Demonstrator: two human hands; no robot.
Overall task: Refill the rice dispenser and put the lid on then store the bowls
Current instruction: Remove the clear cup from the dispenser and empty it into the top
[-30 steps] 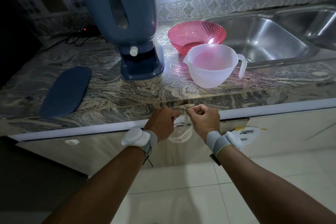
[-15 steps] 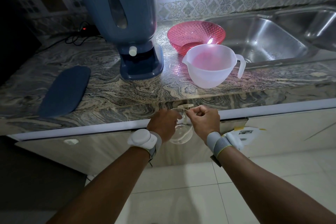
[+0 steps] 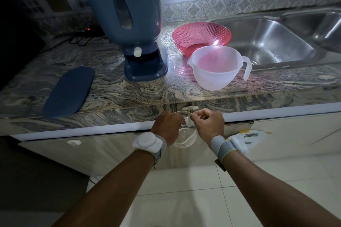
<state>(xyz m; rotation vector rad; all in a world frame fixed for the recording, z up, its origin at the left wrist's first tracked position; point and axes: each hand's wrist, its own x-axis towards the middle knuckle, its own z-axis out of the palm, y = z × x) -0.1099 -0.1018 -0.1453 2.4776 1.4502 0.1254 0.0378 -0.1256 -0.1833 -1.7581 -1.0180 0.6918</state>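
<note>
Both my hands are at the front edge of the worktop [image 3: 114,86], below its marbled lip. My left hand [image 3: 168,126] curls its fingers round the left side of a small clear cup [image 3: 184,139] that hangs there against the cabinet front. My right hand [image 3: 208,125] has its fingers [image 3: 198,116] pinched on the cup's thin rim, just beside a small white clip [image 3: 190,109] fixed under the worktop edge.

On the worktop the blue rice dispenser [image 3: 136,24] stands upright, its white knob facing me. Its dark blue lid [image 3: 69,91] lies flat to the left, well apart from it. To the right of the dispenser sits the pink bowl [image 3: 201,36], and just in front of it the white jug-shaped bowl [image 3: 217,69], handle turned towards the steel sink [image 3: 273,42].

A white band sits on each wrist. A paper label [image 3: 252,137] is stuck on the cabinet by my right wrist; its print is too small to read. No brand or writing is legible on anything else.
</note>
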